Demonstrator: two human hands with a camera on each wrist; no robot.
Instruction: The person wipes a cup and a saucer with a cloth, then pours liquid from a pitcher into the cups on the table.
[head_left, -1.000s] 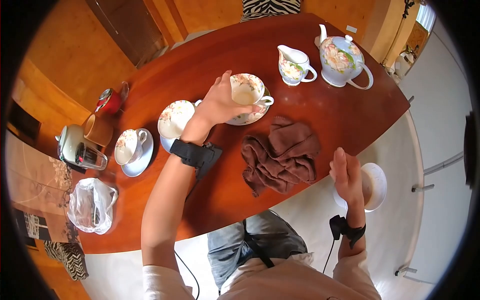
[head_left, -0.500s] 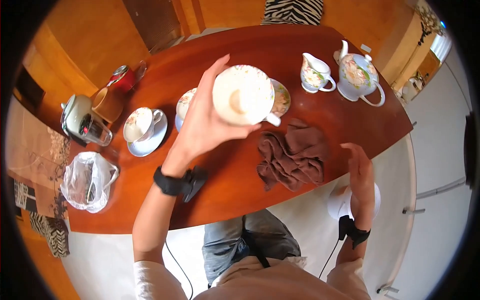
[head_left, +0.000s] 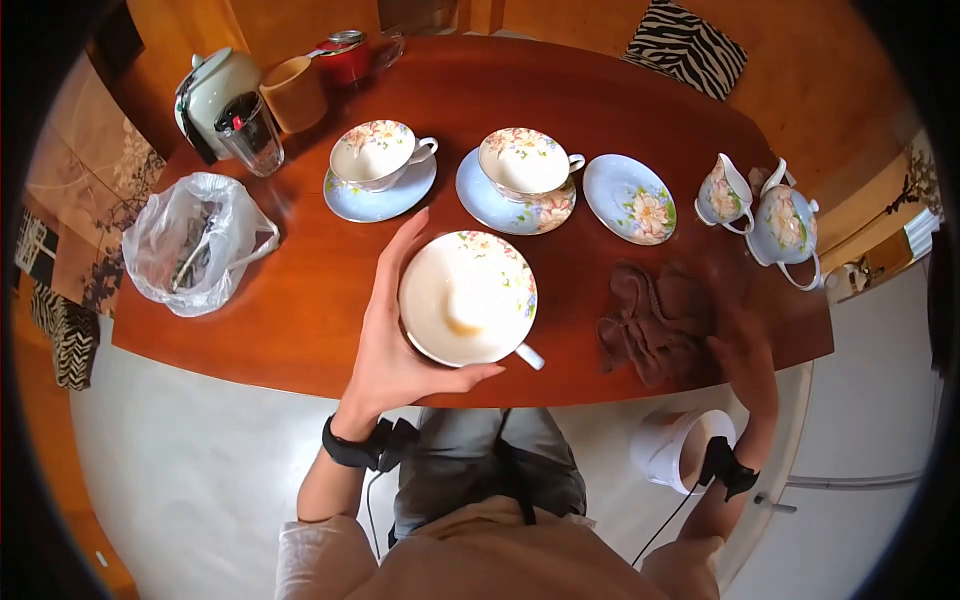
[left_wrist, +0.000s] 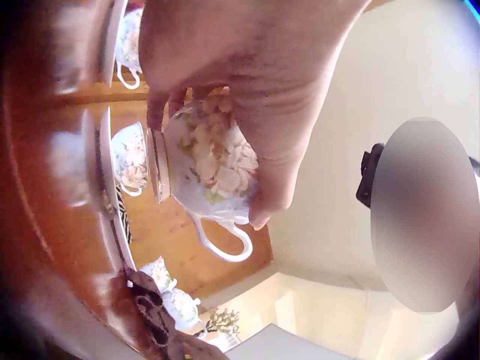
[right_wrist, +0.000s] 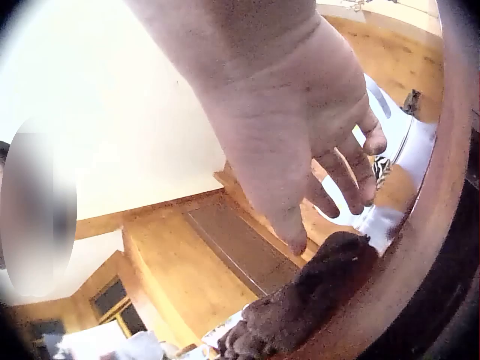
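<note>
My left hand (head_left: 385, 350) grips a white floral teacup (head_left: 470, 295) by its side, thumb and fingers spread round the bowl. The cup is raised above the table's front, tilted with its mouth toward the head camera; a brownish mark shows inside. Flowers and the free handle (left_wrist: 229, 244) appear in the left wrist view. At the right, my blurred right hand (head_left: 745, 350) is beside a crumpled brown cloth (head_left: 645, 325). In the right wrist view its extended, parted fingers (right_wrist: 349, 176) are just above the cloth.
Two floral cups (head_left: 372, 158) (head_left: 525, 165) sit on blue saucers, with a bare saucer (head_left: 625, 200) beside them. A creamer (head_left: 723, 195) and teapot (head_left: 785, 225) stand at right. Left are a plastic bag (head_left: 200, 245), glass (head_left: 255, 140) and brown mug (head_left: 293, 95). A white bucket (head_left: 660, 450) stands below the table edge.
My left hand has lifted the teacup off its saucer and brought it nearer, tilting it toward the head camera. My right hand has moved from above the bucket to the cloth. The head view has turned.
</note>
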